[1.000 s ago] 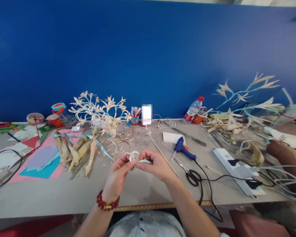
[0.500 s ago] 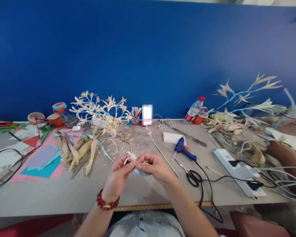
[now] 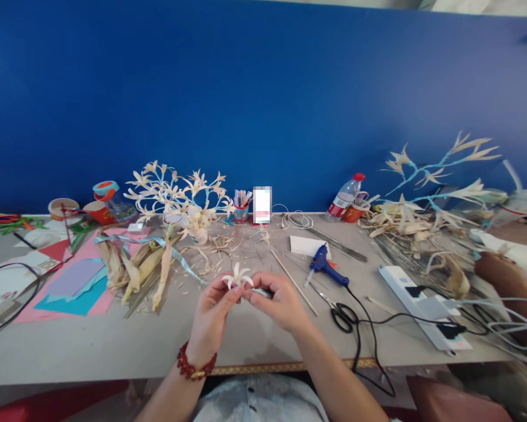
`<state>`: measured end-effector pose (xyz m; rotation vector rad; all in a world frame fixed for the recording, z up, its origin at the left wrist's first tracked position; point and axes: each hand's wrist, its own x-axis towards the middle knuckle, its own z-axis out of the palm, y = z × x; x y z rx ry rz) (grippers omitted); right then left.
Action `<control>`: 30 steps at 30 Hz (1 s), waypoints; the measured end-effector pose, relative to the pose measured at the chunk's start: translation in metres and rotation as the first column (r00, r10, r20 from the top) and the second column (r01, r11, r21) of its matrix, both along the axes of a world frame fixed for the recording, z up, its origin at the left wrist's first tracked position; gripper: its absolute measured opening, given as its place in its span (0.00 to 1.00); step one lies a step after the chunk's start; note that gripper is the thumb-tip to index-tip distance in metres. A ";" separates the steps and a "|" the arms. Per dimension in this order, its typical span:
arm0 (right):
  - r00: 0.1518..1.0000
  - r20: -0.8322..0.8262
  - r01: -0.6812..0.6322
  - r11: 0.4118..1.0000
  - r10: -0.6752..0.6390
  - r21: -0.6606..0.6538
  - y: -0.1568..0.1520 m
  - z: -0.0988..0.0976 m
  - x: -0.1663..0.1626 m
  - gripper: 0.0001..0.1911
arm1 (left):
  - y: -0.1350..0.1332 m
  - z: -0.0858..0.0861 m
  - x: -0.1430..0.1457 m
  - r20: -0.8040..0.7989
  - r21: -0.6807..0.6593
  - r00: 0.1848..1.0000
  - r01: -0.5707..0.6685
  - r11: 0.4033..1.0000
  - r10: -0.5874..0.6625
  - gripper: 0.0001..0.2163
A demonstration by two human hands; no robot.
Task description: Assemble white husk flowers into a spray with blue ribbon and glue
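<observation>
My left hand [image 3: 214, 302] is closed, thumb and fingertips pinching the base of a cream husk flower [image 3: 237, 276] with thin, curved petals spread upward. Beside it, my right hand [image 3: 277, 300] is closed around a pale blue strip [image 3: 262, 292], its fingertips close against the flower's base. Where the strip meets the flower is hidden by the fingers. Both hands are above the front half of the table. To their right lie a blue glue gun [image 3: 327, 266] and black-handled scissors [image 3: 344, 316].
Corn husks [image 3: 146, 269] and coloured paper [image 3: 76, 287] lie left. A flower arrangement [image 3: 184, 199] stands behind them. On the right are a power strip [image 3: 421, 305] with cables, blue-stemmed husk flowers [image 3: 439, 164], a bottle [image 3: 346, 196] and another person's arm [image 3: 505, 281]. A phone [image 3: 262, 205] stands at the back.
The flower has turned upright, so its spread petals show above my fingers. The pale blue strip has shifted slightly up and right with my right fingers.
</observation>
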<state>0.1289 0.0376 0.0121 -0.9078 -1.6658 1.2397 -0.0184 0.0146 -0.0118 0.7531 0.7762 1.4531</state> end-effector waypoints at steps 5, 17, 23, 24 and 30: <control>0.986 -0.145 -0.112 0.974 0.085 -0.195 0.004 -0.003 0.002 0.12 | 0.001 0.005 -0.002 0.049 -0.008 0.997 0.052 0.999 -0.052 0.05; 0.952 -0.289 -0.189 0.931 0.096 -0.313 0.007 -0.014 -0.002 0.17 | 0.001 0.007 -0.006 0.026 -0.034 0.988 0.153 0.988 -0.152 0.03; 0.994 -0.101 -0.046 0.995 0.036 -0.093 0.004 -0.008 0.000 0.16 | 0.000 0.005 0.000 0.093 -0.039 0.991 0.096 0.995 -0.092 0.05; 0.998 -0.054 -0.026 0.998 0.024 -0.051 0.003 -0.007 0.001 0.15 | -0.001 0.004 0.000 0.090 -0.044 0.993 0.083 0.996 -0.078 0.05; 0.994 -0.060 -0.098 0.989 0.091 -0.113 0.003 0.000 0.006 0.15 | -0.001 0.006 -0.002 0.006 -0.067 0.999 0.048 0.997 -0.048 0.06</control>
